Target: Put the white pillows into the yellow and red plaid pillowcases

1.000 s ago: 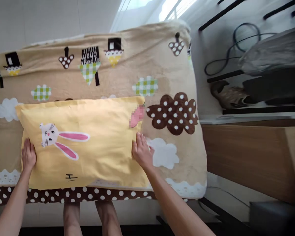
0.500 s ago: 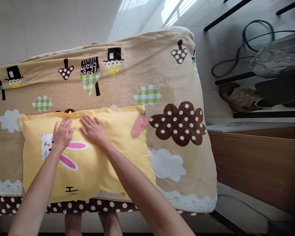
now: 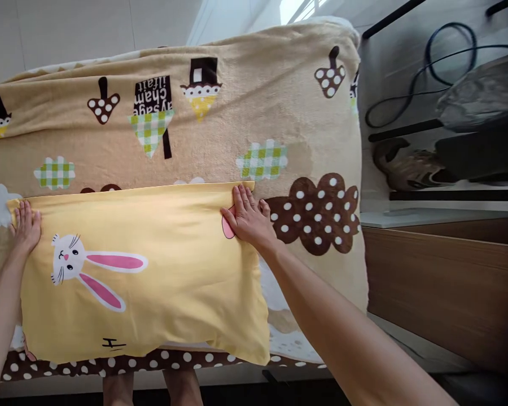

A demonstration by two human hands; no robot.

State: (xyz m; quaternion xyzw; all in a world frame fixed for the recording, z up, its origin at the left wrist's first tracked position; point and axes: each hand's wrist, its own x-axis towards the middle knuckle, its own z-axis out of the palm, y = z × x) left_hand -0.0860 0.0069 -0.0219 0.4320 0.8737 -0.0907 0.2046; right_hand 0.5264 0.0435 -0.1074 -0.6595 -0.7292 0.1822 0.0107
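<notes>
A yellow pillow (image 3: 178, 270) with a white rabbit print and a black "H" lies flat across the near part of a beige patterned blanket (image 3: 211, 158). At the pillow's far left corner, my left hand (image 3: 26, 226) presses down with its fingers stretched out. My right hand (image 3: 250, 217) rests palm down on the far right corner, fingers spread, partly covering a pink print there. Both palms are hidden against the fabric. Toward me, the pillow's near edge lies over the blanket's brown polka-dot border (image 3: 175, 358).
A wooden panel (image 3: 440, 282) stands against the right end of the bed. Beyond it on the right are a coiled dark cable (image 3: 429, 51), a clear plastic bag (image 3: 482, 93) and black metal bars (image 3: 392, 20). Pale floor tiles (image 3: 76, 28) show past the far edge.
My hands have moved apart from the middle of the pillow's far edge, the left to the left corner and the right to the right corner. The far edge looks smoother.
</notes>
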